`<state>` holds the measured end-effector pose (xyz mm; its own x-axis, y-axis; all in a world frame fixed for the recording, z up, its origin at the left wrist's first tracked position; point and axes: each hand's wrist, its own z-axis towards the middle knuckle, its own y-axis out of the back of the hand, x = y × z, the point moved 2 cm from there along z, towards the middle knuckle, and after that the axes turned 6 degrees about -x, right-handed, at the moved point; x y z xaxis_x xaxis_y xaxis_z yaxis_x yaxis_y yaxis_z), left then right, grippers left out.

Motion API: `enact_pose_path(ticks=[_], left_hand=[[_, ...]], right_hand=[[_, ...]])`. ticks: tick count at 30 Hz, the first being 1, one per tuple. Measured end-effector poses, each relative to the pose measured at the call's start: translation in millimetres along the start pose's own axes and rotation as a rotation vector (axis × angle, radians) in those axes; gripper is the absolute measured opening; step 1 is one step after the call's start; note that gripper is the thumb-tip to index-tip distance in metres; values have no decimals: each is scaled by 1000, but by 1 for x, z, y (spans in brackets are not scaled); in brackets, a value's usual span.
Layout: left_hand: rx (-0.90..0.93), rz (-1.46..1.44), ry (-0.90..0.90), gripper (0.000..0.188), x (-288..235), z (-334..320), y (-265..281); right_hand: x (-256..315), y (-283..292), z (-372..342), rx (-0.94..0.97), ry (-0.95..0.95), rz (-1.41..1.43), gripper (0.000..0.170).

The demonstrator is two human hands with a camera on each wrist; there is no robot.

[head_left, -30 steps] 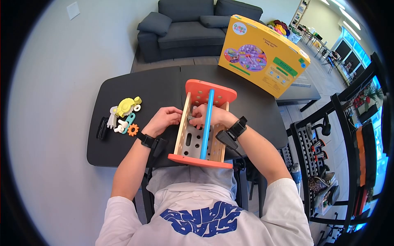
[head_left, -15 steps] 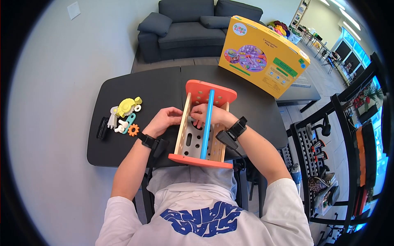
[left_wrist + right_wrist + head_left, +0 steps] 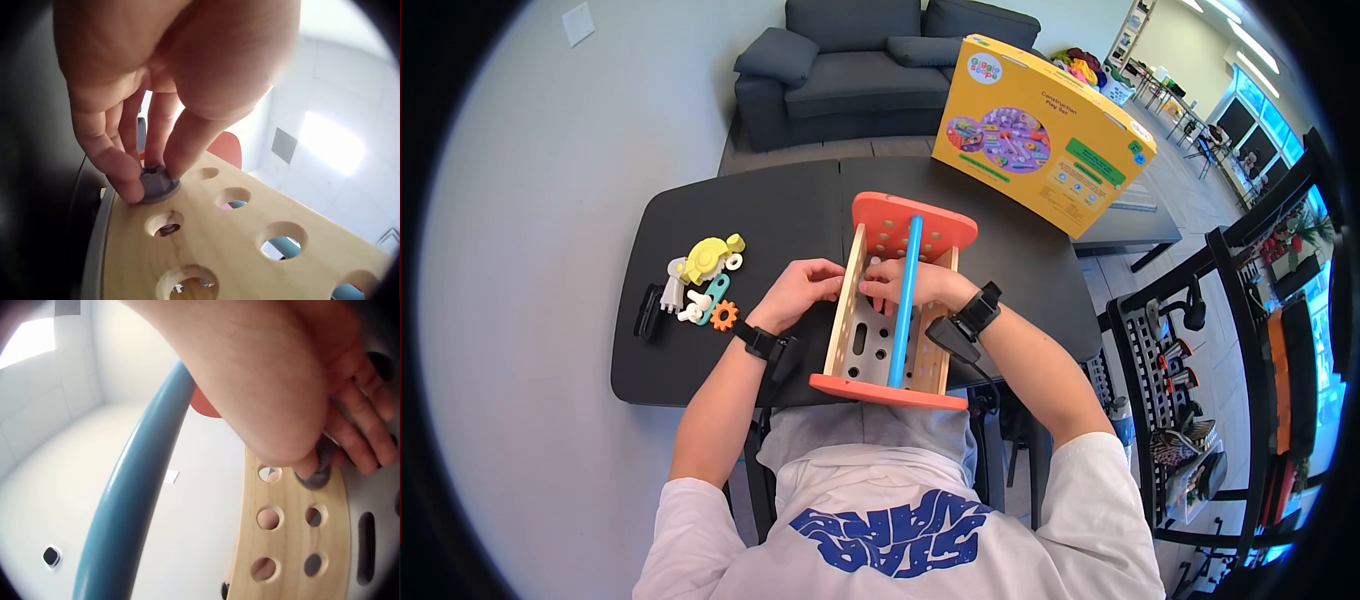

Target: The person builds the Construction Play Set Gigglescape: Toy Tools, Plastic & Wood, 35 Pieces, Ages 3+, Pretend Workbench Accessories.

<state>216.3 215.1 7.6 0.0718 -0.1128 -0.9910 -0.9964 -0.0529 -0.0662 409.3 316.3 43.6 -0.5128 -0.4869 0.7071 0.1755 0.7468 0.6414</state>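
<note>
A toy toolbox with red end panels (image 3: 890,393), pale wooden sides and a blue rod handle (image 3: 906,300) stands on the black table. At the outer face of its left wooden side (image 3: 231,256), full of round holes, my left hand (image 3: 798,293) pinches a grey flanged nut-like piece (image 3: 157,186) between thumb and fingers. My right hand (image 3: 918,282) reaches under the rod into the box. Its thumb and fingers grip a grey round-ended piece (image 3: 317,470) against the inner face of that side. The fingers partly hide both grey pieces.
Left on the table lie a yellow toy piece (image 3: 708,261), an orange gear (image 3: 724,316), a teal link (image 3: 717,292), white pieces (image 3: 695,308) and a black object (image 3: 650,313). A yellow play-set box (image 3: 1045,135) stands behind the toolbox at the right.
My right fingers have shifted around the grey piece inside the box, which showed more plainly half a second ago. The left hand and the toolbox stay nearly in place.
</note>
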Motion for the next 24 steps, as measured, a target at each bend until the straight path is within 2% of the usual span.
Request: enact_pose_path(ticks=[2,6,12,21,24], left_hand=[[-3,8,-9,21,-1,-1,-1],[-1,140,-78,20,-3,-4,-1],[-42,193,-89,20,-5,-6,-5],[-65,223,-137,19,-7,-9,-8],[-118,360,-179,19,-9,-12,-9]], right_hand=[[2,-1,-2,16,-61,51,42],[5,-1,-4,10,-42,37,43],[9,1,-5,-1,-46,0,42],[11,2,-8,-39,-174,76,43],[10,7,-3,-48,-118,-54,41]])
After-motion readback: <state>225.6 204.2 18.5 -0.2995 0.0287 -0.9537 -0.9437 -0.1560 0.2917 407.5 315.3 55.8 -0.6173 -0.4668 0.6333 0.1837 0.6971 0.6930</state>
